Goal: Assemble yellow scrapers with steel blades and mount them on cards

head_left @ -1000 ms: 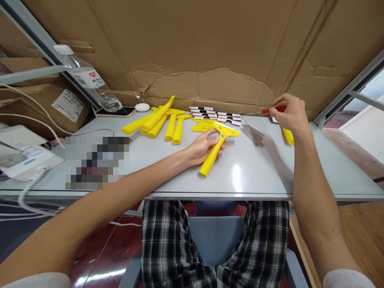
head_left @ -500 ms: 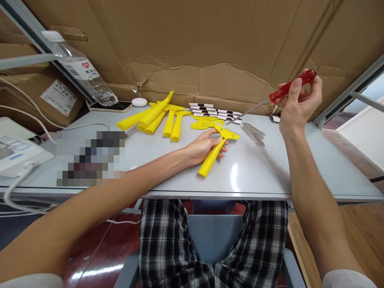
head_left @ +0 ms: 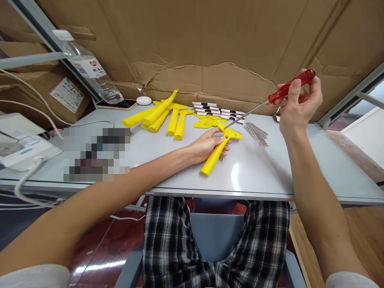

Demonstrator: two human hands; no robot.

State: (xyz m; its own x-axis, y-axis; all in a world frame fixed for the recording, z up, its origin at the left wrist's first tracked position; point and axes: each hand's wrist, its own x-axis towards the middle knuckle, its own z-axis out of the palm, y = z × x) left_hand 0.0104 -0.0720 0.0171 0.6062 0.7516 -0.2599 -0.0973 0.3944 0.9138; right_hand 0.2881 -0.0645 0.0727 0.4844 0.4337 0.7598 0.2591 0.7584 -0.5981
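My left hand (head_left: 207, 146) is closed around the neck of a yellow scraper (head_left: 214, 156), its T-shaped head tilted up and its hollow handle end towards me. Raised at the right, my right hand (head_left: 300, 102) grips a screwdriver (head_left: 291, 87) with a clear red handle. The long metal shaft slants down and left, and its tip meets the left part of the scraper's head. Loose metal blades (head_left: 256, 133) lie fanned out right of the head. Behind it are flat yellow pieces (head_left: 207, 121) and stacked white packets with black marks (head_left: 207, 109).
Several more yellow scrapers (head_left: 175, 120) lie at the back left. Beyond them are a white oval case (head_left: 144, 100), a phone (head_left: 120, 105) and a water bottle (head_left: 90, 68). White cables and a white device (head_left: 30, 148) occupy the left side. Cardboard (head_left: 210, 44) walls the table's back.
The screwdriver tip has come down and left onto the scraper's head, from just off it. My left hand keeps the same hold. The whole view has shifted slightly.
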